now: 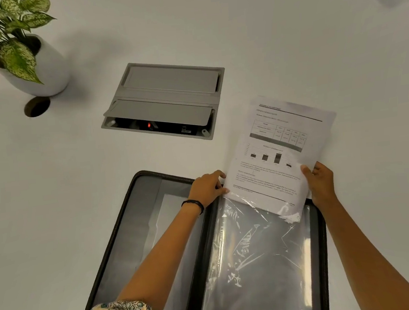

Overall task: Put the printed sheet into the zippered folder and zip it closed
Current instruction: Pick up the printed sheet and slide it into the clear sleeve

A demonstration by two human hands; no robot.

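Folder (141, 236) laid open on desk (288, 46); sheet (280, 152) partly tucked in right-half sleeve (257, 249); socket box (165, 98) behind; plant (13, 48) far left.

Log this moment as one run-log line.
step: inserting | printed sheet: bottom edge in clear sleeve | zippered folder: open flat | left hand: at sleeve mouth | right hand: grips sheet

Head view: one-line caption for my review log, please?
Both hands, left hand and right hand, feed a white printed sheet into the clear plastic sleeve of an open black zippered folder.
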